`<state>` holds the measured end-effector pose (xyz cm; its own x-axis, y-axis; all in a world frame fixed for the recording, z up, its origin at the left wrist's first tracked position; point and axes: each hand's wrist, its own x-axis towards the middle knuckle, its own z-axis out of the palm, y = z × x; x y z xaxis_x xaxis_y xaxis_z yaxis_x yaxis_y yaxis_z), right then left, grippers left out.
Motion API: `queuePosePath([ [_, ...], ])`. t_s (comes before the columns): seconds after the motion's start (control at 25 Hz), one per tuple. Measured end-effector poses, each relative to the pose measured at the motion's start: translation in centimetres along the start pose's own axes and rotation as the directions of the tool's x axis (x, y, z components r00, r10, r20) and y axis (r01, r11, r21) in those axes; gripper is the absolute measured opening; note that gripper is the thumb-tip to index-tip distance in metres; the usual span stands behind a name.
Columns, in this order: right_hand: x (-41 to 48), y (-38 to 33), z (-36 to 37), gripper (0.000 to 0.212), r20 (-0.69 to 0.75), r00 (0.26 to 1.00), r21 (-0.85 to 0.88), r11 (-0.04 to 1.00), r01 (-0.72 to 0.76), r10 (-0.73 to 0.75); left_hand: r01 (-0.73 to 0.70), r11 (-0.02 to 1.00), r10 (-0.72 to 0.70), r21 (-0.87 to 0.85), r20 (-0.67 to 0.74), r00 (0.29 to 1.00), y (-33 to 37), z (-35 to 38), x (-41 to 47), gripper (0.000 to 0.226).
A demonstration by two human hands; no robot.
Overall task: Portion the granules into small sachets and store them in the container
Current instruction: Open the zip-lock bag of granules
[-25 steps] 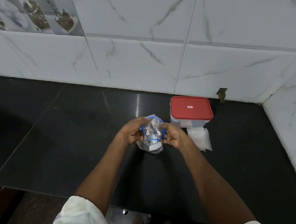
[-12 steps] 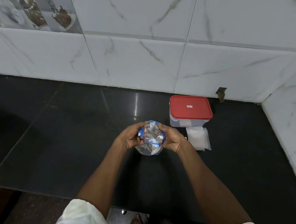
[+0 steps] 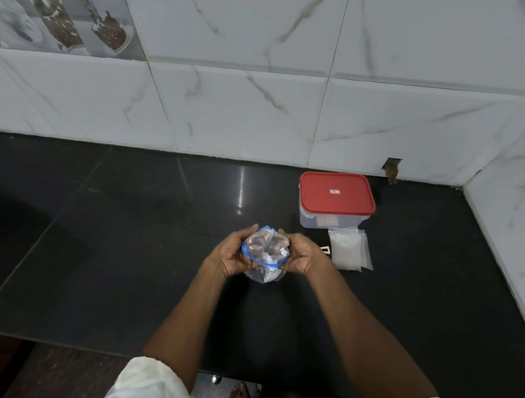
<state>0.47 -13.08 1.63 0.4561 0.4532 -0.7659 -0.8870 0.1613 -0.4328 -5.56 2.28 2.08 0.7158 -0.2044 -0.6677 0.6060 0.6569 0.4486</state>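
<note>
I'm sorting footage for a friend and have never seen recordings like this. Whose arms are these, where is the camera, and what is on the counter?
There is no machine here: a person wears a wide-angle camera on the head, so you look forward and down along their own arms. The left hand and right hand each grip the blue-rimmed mouth of a clear plastic bag, holding it open; something brownish shows inside. On the black counter, to the right, stands a clear container with its red lid on. Just in front of it lies a small stack of clear sachets.
</note>
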Motion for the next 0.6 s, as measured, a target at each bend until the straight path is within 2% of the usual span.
queuePosePath([
  [0.16, 0.1, -0.6, -1.0, 0.029, -0.011, 1.000, -0.104, 0.994, -0.017, 0.016, 0.043, 0.995, -0.043, 0.086, -0.007, 0.999, 0.4, -1.4, 0.3, 0.044],
  [0.36, -0.2, -1.5, -0.7, 0.024, -0.038, 0.997, -0.189, 0.979, -0.080, 0.074, 0.123, 0.987, -0.117, 0.099, -0.069, 0.991, 1.0, -1.3, 0.2, 0.040],
  [0.48, -0.3, -2.0, -1.1, 0.019, -0.055, 0.997, -0.263, 0.962, -0.072, 0.059, 0.125, 0.964, -0.106, 0.235, -0.089, 0.990, 1.6, -1.5, 0.3, 0.046],
  [0.6, -1.1, -2.5, -1.6, 0.024, -0.024, 0.999, -0.317, 0.947, -0.047, 0.042, 0.097, 0.970, -0.085, 0.222, -0.062, 0.994, 2.3, -1.2, -0.1, 0.049],
])
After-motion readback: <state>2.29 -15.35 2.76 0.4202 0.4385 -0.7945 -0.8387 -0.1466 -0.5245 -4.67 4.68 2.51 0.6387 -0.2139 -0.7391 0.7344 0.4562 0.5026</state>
